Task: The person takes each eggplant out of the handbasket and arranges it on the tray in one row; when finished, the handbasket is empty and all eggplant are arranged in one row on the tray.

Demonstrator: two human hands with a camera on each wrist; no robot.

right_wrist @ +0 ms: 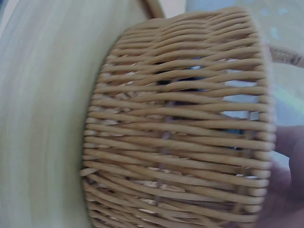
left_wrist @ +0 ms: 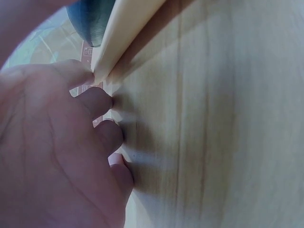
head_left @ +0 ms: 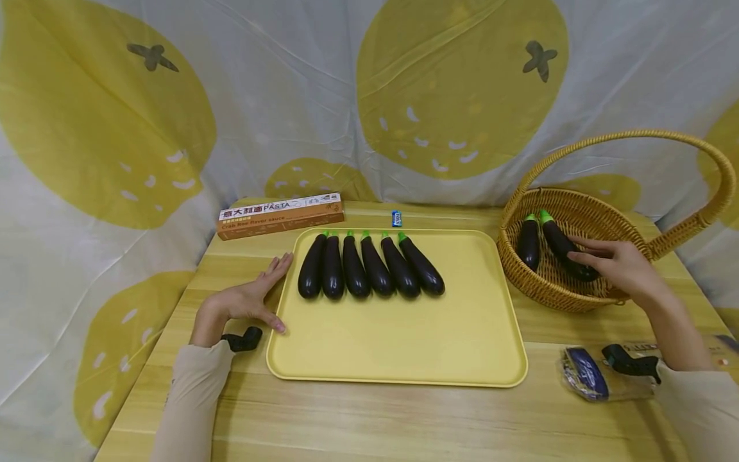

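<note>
My left hand (head_left: 245,301) rests at the left edge of a yellow tray (head_left: 398,346), fingers spread, thumb touching the rim. In the left wrist view, its fingertips (left_wrist: 110,135) touch the table beside the tray's side. Several dark eggplants (head_left: 378,266) lie side by side on the tray, green stems pointing away. At the right, my right hand (head_left: 626,266) reaches into a wicker basket (head_left: 543,289) and holds an eggplant (head_left: 557,240) with thumb and fingers. Another eggplant (head_left: 528,244) leans beside it. The basket's wall hides most of that hand in the right wrist view.
A pasta box (head_left: 281,217) lies behind the tray's left corner, and a small blue packet (head_left: 396,219) behind its middle. The basket's tall handle (head_left: 623,135) arches overhead. A clear bag with a blue label (head_left: 586,373) lies near my right forearm. A lemon-print curtain (head_left: 288,96) hangs behind.
</note>
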